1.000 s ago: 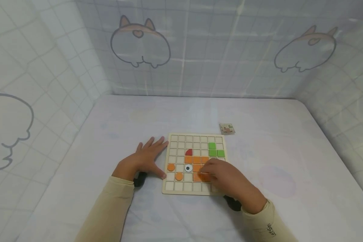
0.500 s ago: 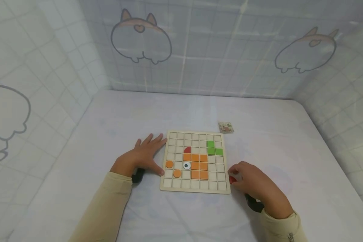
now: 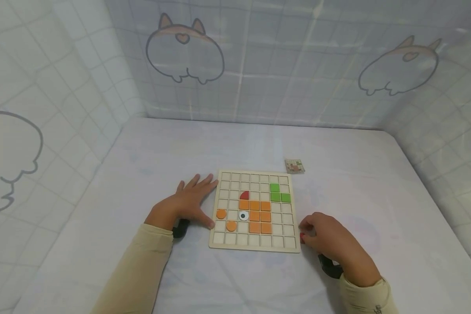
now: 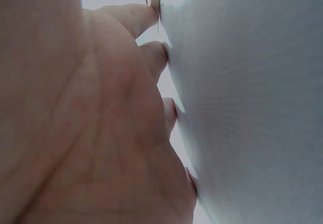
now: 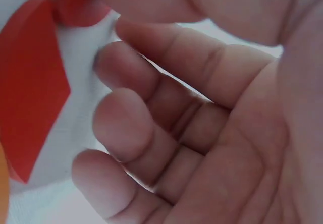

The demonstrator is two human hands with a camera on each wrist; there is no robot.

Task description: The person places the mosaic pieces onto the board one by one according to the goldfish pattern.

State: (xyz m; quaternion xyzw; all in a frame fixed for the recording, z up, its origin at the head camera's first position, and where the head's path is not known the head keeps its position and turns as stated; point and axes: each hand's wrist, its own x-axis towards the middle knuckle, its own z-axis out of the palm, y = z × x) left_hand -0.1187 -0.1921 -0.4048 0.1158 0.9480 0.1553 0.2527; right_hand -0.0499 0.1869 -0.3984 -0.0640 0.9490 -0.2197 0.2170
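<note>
A wooden grid board (image 3: 229, 240) lies on the white cloth, with orange square tiles (image 3: 254, 216), green squares (image 3: 274, 197), orange discs (image 3: 231, 226), an eye disc (image 3: 244, 216) and a red quarter-circle (image 3: 245, 196) in its cells. My left hand (image 3: 188, 203) is spread flat at the board's left side, thumb and a fingertip against the edge. Beside the right edge, my right hand (image 3: 325, 235) bends its fingers over a small red piece (image 5: 83, 4) at the thumb tip. Whether it pinches that piece is unclear. A larger-looking red piece (image 5: 30, 82) lies under this hand.
A small picture card (image 3: 295, 166) in clear wrap lies behind the board's far right corner. At the right wrist view's left edge shows part of an orange piece (image 5: 3, 183). A tile-patterned cloth wall (image 3: 274, 83) with animal drawings stands behind the table.
My right hand has left the orange squares and moved right, off the board, to a red piece. Over the last half second it barely moves. My left hand stays by the board.
</note>
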